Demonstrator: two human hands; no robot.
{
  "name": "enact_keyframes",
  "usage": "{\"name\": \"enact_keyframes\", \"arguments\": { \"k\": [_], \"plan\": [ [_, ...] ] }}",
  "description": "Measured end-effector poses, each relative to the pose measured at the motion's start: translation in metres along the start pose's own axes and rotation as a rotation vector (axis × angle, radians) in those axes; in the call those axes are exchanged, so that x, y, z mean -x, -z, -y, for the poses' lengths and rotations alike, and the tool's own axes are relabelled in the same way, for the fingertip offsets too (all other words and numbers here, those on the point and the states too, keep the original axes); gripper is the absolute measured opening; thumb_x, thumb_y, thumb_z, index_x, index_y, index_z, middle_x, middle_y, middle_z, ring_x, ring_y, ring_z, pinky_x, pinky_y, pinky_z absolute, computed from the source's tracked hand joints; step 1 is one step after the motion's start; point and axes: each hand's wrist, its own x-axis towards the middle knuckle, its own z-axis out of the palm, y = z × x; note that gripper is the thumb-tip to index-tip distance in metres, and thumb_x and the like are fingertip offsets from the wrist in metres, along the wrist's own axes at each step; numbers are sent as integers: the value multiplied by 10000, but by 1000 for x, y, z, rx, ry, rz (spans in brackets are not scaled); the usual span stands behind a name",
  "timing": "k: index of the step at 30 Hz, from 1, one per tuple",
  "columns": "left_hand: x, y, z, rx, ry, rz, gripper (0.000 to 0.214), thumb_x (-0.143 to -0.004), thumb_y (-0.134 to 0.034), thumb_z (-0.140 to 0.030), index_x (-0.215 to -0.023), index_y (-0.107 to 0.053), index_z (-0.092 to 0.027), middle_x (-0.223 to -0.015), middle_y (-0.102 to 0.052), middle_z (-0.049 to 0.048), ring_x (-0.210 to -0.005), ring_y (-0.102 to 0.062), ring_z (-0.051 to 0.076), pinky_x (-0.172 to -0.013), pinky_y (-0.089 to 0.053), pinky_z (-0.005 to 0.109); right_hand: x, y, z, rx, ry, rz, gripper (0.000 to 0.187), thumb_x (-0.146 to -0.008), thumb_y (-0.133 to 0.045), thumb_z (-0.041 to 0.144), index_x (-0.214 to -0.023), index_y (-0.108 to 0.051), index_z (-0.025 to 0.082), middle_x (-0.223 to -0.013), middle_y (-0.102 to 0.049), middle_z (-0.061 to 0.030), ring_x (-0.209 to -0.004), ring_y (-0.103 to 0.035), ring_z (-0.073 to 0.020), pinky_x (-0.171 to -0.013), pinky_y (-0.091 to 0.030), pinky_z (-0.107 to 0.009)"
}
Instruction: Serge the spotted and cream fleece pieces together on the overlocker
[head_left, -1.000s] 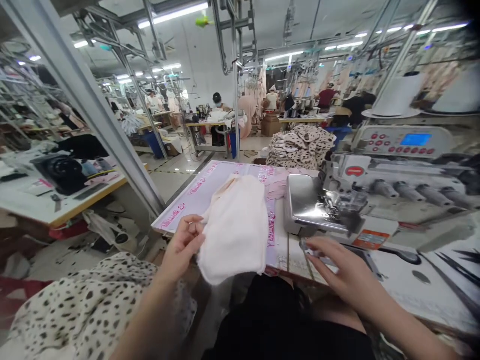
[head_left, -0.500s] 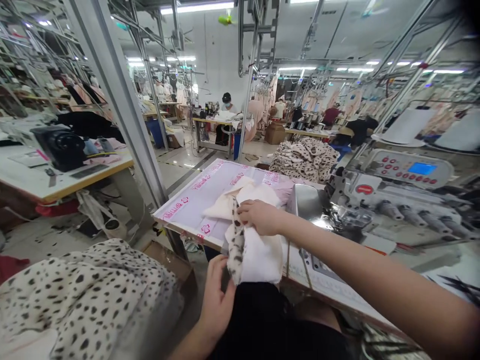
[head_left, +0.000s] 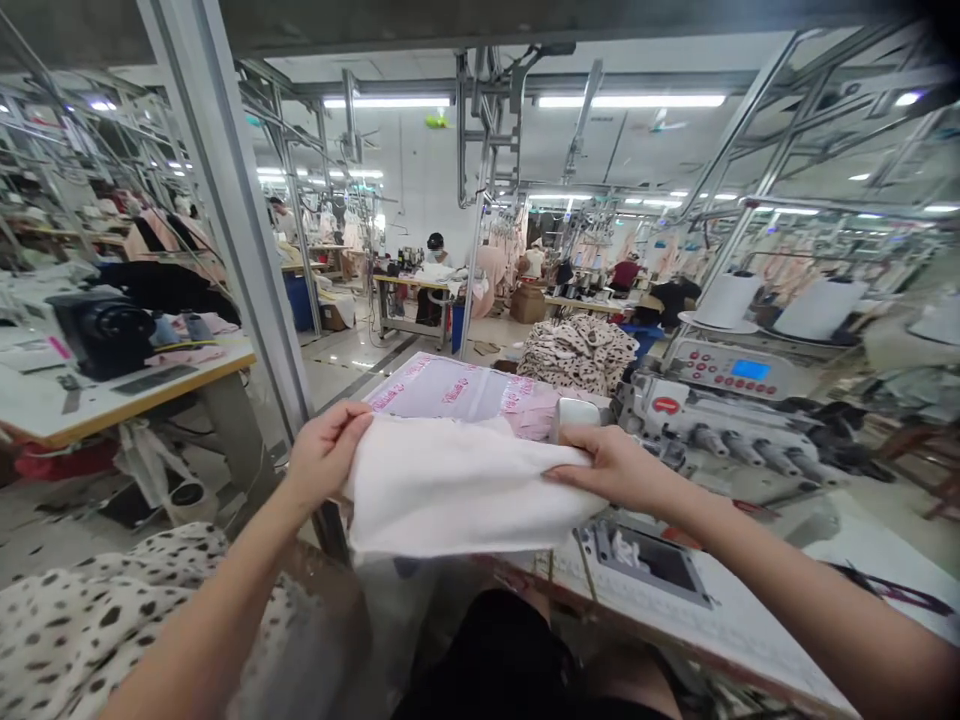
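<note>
A white piece of fabric is stretched between my two hands, in the air above the near table edge and my lap. My left hand pinches its upper left corner, fingers closed. At the other end, my right hand grips the cloth between thumb and fingers, gathering it into folds. The fabric's far side and whatever lies behind it are hidden. Beyond it shows the table's plastic-covered extension with pink print. A pink cloth lies there.
A sewing machine with a control panel stands at my right, thread cones behind it. Scissors lie on the right tabletop. Spotted fabric is heaped at lower left and beyond the table. A metal post rises at left.
The white fabric has been lifted from the table and spread out between both hands. My left hand has risen to its corner; my right has moved rightward. The view has tilted up.
</note>
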Motion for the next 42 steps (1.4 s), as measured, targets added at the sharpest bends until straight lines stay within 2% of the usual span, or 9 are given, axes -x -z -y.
{"name": "enact_keyframes", "arguments": {
  "k": [6,10,14,18,22,29,35,38,42],
  "plan": [
    [-40,-10,-13,-93,-160,194,222,-714,-590,-372,-714,-621,-152,-685,-606,17,-635,-527,133,-568,-384,217,21,-16,-22,-27,-126,-54,304,-768,-549,422,-620,-449,176,-567,-460,39,-547,-430,-109,-501,-261,-207],
    [-49,-23,-10,-147,-191,352,233,-720,-598,-379,-690,-628,-150,-684,-609,16,-633,-534,123,-571,-390,209,34,-31,-33,24,-142,-67,297,-800,-513,400,-612,-476,172,-577,-500,21,-562,-457,-120,-517,-267,-212],
    [-51,-35,-4,-289,-278,385,262,-774,-532,-394,-717,-617,-152,-700,-602,15,-655,-532,119,-600,-396,211,43,-42,-40,102,-158,-51,269,-814,-505,394,-664,-547,175,-632,-568,-11,-601,-496,-141,-537,-280,-218],
    [-56,-45,3,-409,-450,312,237,-818,-490,-352,-760,-602,-152,-695,-583,13,-659,-526,113,-614,-393,214,47,-45,-44,128,-189,-64,247,-830,-487,377,-705,-580,185,-681,-603,-28,-641,-525,-157,-546,-294,-219],
    [-66,-45,2,-465,-637,91,177,-820,-507,-297,-759,-581,-148,-654,-554,11,-628,-512,111,-585,-386,216,49,-38,-46,134,-234,-117,218,-831,-490,348,-699,-565,191,-703,-598,-19,-660,-531,-160,-564,-308,-221],
    [-88,-36,-18,-460,-803,-149,123,-804,-525,-224,-711,-547,-148,-628,-522,11,-590,-483,108,-564,-378,227,55,-16,-51,-262,-139,-202,335,-807,-503,435,-608,-459,169,-667,-468,6,-645,-469,-132,-592,-352,-214],
    [-104,-43,-12,-497,-805,-125,140,-816,-507,-249,-726,-544,-149,-654,-534,15,-616,-491,112,-580,-375,226,56,-12,-61,-287,-292,-270,408,-762,-520,512,-564,-427,167,-588,-394,19,-564,-395,-114,-491,-289,-207],
    [-118,-47,-13,-533,-725,-94,199,-826,-482,-304,-731,-558,-147,-670,-547,25,-624,-492,121,-576,-361,235,54,-9,-62,-295,-346,-285,420,-748,-515,541,-576,-450,164,-573,-395,19,-542,-379,-109,-468,-274,-205],
    [-135,-50,-27,-419,-568,59,237,-796,-506,-346,-695,-566,-140,-646,-555,12,-608,-493,113,-559,-354,220,53,-5,-65,-347,-407,-236,424,-742,-498,570,-638,-516,159,-585,-459,9,-530,-405,-115,-451,-280,-206]
  ]
}}
